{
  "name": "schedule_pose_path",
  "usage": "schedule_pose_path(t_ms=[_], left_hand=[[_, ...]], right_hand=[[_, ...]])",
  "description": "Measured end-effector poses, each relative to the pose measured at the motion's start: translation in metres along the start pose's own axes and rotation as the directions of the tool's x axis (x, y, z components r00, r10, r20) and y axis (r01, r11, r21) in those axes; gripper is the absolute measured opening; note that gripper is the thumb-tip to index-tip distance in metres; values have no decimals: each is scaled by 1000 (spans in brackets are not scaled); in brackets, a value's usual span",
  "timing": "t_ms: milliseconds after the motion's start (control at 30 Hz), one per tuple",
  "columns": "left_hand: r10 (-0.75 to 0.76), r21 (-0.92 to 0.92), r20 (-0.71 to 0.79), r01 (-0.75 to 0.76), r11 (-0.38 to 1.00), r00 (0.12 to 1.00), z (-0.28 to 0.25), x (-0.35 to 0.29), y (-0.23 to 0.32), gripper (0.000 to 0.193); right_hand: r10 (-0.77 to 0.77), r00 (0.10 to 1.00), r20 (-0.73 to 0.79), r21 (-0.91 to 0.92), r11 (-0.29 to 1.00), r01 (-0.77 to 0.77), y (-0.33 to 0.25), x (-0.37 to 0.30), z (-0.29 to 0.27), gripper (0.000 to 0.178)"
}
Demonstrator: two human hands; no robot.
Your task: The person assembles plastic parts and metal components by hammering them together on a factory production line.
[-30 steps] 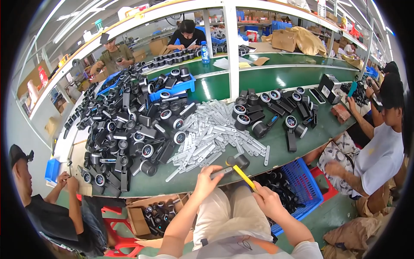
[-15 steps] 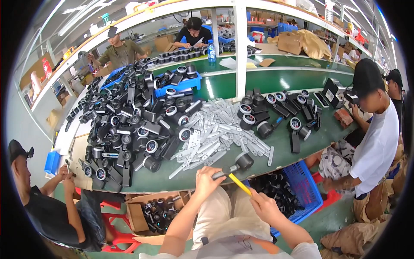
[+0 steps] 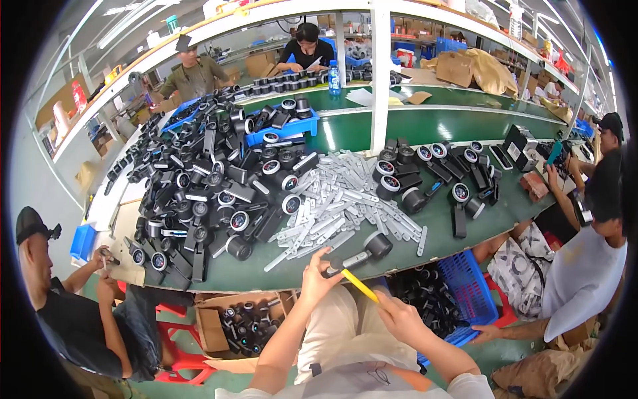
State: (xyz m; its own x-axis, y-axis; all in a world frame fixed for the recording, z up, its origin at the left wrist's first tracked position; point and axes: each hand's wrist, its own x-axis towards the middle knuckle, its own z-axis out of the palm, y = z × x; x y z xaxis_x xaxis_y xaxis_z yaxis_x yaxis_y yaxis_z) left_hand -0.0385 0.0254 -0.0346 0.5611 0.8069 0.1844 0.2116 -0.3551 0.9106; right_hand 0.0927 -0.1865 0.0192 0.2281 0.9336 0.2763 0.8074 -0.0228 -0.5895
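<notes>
Holding a black cylindrical part with a handle-like stem (image 3: 364,253) at the near edge of the green counter (image 3: 458,219), the left hand (image 3: 318,279) is closing its grip around the stem end, fingers wrapped tight. The right hand (image 3: 392,309) is closing its grip on a yellow stick-shaped tool (image 3: 359,284), whose tip is meeting the part at the left hand. Both hands are working just past the counter's front edge, over the person's lap, with a narrow strip of bare green surface lying ahead of them. Beyond it, a heap of grey metal strips (image 3: 345,199) and a dense pile of black parts (image 3: 212,179) are crowding the counter. A blue basket (image 3: 465,286) is sitting close on the right, a cardboard box (image 3: 232,319) on the left. The contact point is hiding beneath the fingers; the tool's tip cannot be made out.
</notes>
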Motion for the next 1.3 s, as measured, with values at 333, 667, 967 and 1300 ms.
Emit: schedule_pose_path(t_ms=[333, 667, 967, 1300], left_hand=[[31, 55, -43, -28, 998, 999, -2, 3, 13, 75], [51, -8, -32, -52, 999, 998, 2, 5, 7, 78], [43, 34, -25, -43, 999, 999, 1, 8, 2, 73], [38, 41, -26, -37, 998, 999, 1, 6, 9, 74]], right_hand=[[-6, 1000, -25, 33, 999, 7, -10, 2, 2, 43], [74, 996, 52, -7, 997, -74, -9, -5, 14, 42], [121, 989, -85, 100, 989, -112, -8, -5, 7, 43], [22, 987, -161, 87, 996, -8, -11, -10, 15, 40]])
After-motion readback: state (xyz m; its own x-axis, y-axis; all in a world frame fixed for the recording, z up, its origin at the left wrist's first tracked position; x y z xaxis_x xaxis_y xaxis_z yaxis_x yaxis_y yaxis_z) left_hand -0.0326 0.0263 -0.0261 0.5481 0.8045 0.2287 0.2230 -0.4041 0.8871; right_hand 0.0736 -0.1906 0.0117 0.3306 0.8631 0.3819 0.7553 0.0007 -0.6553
